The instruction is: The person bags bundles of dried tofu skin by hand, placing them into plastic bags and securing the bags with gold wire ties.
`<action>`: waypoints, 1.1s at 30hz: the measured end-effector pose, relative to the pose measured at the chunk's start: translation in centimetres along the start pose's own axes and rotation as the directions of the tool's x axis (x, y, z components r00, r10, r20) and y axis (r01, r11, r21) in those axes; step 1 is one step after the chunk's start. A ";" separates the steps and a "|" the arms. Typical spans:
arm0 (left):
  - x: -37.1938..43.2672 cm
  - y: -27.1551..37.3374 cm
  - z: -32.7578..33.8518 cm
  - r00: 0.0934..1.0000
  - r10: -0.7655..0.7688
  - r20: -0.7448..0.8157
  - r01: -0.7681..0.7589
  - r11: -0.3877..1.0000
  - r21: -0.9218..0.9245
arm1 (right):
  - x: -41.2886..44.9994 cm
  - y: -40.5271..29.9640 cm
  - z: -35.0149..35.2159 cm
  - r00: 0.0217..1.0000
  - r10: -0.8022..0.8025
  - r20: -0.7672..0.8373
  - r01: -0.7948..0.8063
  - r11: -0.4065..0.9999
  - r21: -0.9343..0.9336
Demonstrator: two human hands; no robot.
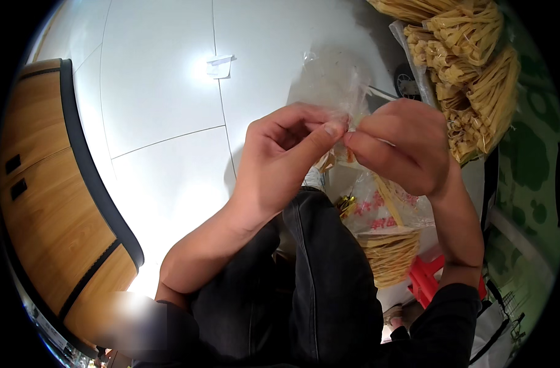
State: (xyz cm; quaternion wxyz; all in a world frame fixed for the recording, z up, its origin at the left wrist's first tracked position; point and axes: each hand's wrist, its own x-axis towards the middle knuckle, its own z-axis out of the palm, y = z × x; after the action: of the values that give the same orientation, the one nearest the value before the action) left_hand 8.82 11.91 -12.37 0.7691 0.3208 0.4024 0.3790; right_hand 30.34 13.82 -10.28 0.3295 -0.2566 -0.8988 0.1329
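Note:
My left hand (291, 142) and my right hand (402, 142) meet at the fingertips above my knees. Between them, thumbs and forefingers pinch a thin clear plastic bag (323, 76); some of its film spreads out behind the fingers. What exactly lies between the fingertips is too small to tell. Below the right hand lies a clear bag with red printing (372, 211). Shiny gold strips, perhaps twist ties (346, 205), lie beside my knee. Under the printed bag shows a bundle of dried yellow strips (392, 257).
Bagged bundles of dried yellow strips (475, 83) are piled at the right, near a black wheel (406, 83). A red plastic stool (425, 278) stands lower right. Wooden cabinets (54, 198) line the left. A paper scrap (220, 67) lies on the white tiled floor (165, 92).

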 end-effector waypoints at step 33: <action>-0.3 -1.3 0.0 0.906 0.419 -0.054 -0.381 0.866 0.324 | -1.9 -2.2 2.8 0.922 0.303 -0.240 -0.325 0.944 -0.058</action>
State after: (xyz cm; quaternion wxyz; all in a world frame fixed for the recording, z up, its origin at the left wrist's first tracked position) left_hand 9.09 10.97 -13.32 0.5883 0.4888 0.4270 0.4823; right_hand 28.92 10.73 -12.42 0.3919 -0.4265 -0.8077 0.1100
